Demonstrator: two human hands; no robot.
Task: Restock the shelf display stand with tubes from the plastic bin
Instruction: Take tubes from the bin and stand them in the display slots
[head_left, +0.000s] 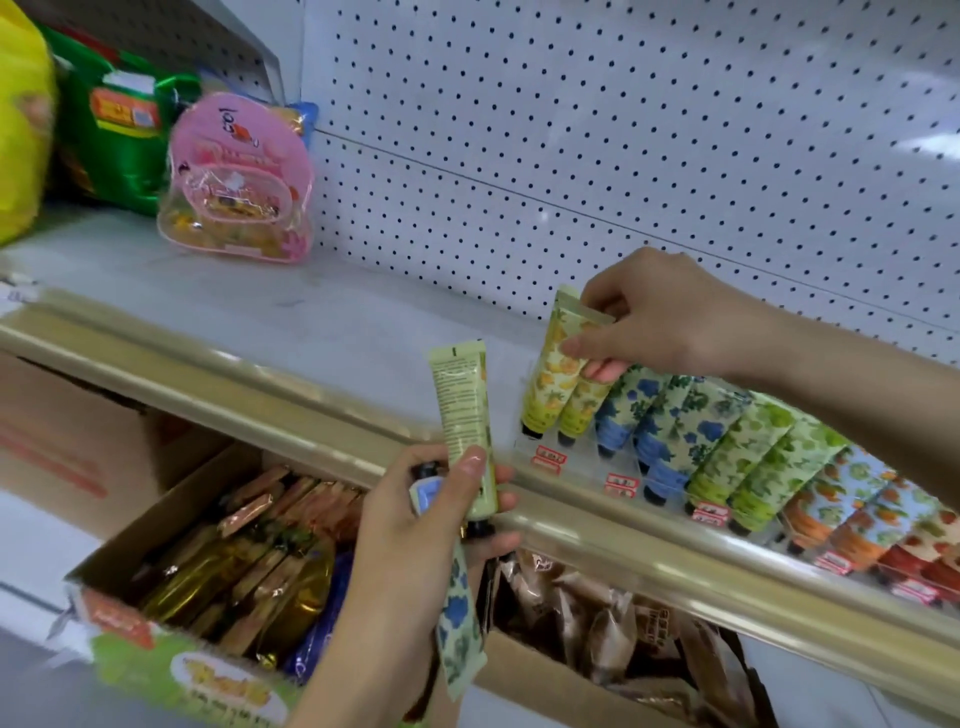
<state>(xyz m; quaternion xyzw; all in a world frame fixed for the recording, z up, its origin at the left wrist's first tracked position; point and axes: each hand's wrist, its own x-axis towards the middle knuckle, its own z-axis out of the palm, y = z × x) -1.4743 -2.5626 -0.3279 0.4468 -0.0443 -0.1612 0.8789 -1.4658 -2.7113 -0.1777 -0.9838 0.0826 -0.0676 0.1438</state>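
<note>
The right grip pinches a yellow floral tube at the left end of the display stand. The left grip holds a green tube upright and a blue floral tube hanging down.

— How many tubes does the person hold?
— Three. The left hand holds two, a pale green tube and a blue-flowered tube. The right hand holds one yellow tube.
— And in the display stand?
— At the front, a second yellow tube, a blue pair and a leaf-green pair. Farther right the tubes blur.
— Below the shelf?
— Two open cardboard boxes.
</note>
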